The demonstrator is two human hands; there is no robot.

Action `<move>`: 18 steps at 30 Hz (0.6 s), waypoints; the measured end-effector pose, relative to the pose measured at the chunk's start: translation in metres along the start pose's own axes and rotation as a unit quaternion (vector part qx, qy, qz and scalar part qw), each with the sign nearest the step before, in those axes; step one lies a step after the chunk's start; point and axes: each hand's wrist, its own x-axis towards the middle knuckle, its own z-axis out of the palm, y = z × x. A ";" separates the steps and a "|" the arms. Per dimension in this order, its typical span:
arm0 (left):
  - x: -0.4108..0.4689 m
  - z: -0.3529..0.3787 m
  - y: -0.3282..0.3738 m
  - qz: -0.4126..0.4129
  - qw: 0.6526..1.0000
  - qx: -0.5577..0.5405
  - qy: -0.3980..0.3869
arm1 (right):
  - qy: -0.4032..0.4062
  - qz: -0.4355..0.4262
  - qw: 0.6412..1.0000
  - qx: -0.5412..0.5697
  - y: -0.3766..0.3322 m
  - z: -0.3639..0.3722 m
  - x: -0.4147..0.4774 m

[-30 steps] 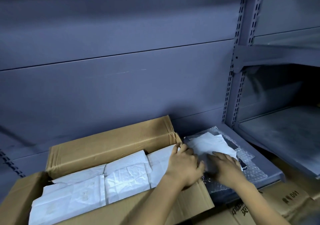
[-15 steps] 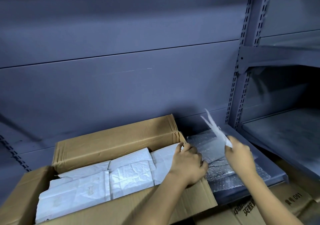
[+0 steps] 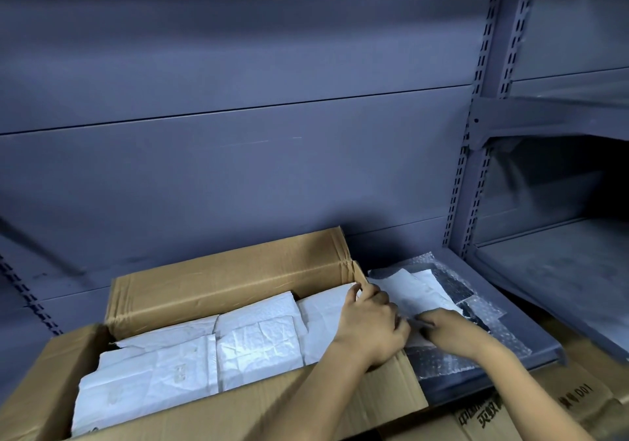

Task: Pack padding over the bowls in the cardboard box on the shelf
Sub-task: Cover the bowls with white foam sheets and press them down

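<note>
Padding-fetch step: the cardboard box point(image 3: 211, 304) sits on the shelf point(image 3: 493, 291), white padding point(image 3: 190, 355) already hiding the bowls. Left hand point(image 3: 369, 325) rests at its right edge (grip unclear); right hand point(image 3: 449, 333) pinches a loose sheet point(image 3: 415, 292) beside it. Next, I judge: lift it over the box.

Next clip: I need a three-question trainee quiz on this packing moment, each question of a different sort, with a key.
1. True or false: the cardboard box has its flaps shut.
2. The loose white sheets beside the box lie on: A) bubble wrap B) a towel C) a bare floor.
3. Which hand rests on the box's right edge?

Key:
1. False; it is open, with white padding showing inside.
2. A.
3. The left hand; the right hand is on the sheets.
</note>
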 end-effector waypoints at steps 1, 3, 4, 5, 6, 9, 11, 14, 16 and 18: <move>0.000 -0.001 0.000 0.001 1.000 -0.001 -0.002 | 0.042 0.007 0.998 0.038 -0.002 -0.001 -0.002; 0.000 -0.001 0.000 0.000 1.000 -0.006 -0.008 | 0.166 0.024 0.978 0.121 -0.006 -0.007 -0.009; 0.000 -0.001 0.000 0.000 1.000 -0.009 -0.008 | 0.225 0.021 0.962 0.153 -0.008 -0.011 -0.012; 0.000 -0.001 0.000 0.004 1.000 -0.010 -0.004 | 0.270 0.006 0.947 0.176 -0.010 -0.015 -0.014; 0.000 0.000 0.000 0.007 1.000 -0.009 -0.002 | 0.297 -0.011 0.935 0.193 -0.014 -0.021 -0.019; 0.001 0.002 0.000 0.008 1.000 -0.027 0.002 | 0.332 -0.075 0.915 0.219 -0.034 -0.033 -0.032; 0.000 0.001 -0.002 0.033 0.997 -0.066 0.031 | 0.347 -0.119 0.904 0.219 -0.051 -0.037 -0.041; -0.006 -0.010 -0.010 0.035 0.955 -0.273 0.107 | 0.339 -0.177 0.893 0.239 -0.072 -0.036 -0.049; -0.015 -0.024 -0.019 -0.047 0.873 -0.442 0.200 | 0.323 -0.194 0.886 0.270 -0.082 -0.036 -0.054; -0.024 -0.038 -0.032 -0.139 0.765 -0.564 0.278 | 0.302 -0.210 0.878 0.307 -0.092 -0.037 -0.060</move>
